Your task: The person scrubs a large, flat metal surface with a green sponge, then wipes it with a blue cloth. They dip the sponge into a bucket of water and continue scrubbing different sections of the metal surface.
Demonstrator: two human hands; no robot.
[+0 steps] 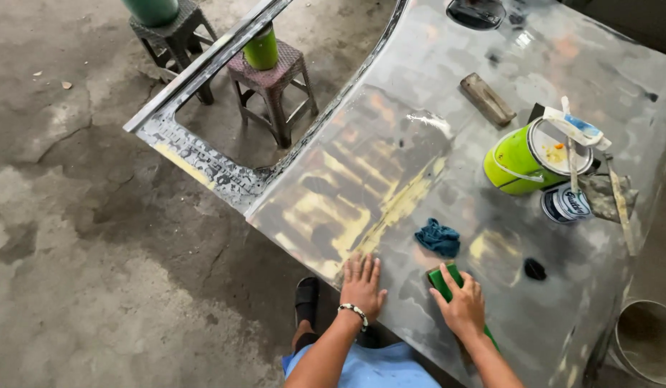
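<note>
From my feed, my right hand [462, 307] covers most of the green block [443, 279], so I can't tell its full length or how it meets the metal panel [390, 144]. The bucket [645, 341] is cut off by the right and bottom edges, and the dark object [476, 12] on the panel's far end is clipped at the top. The small black blob [534, 269] is too small for me to identify.
</note>
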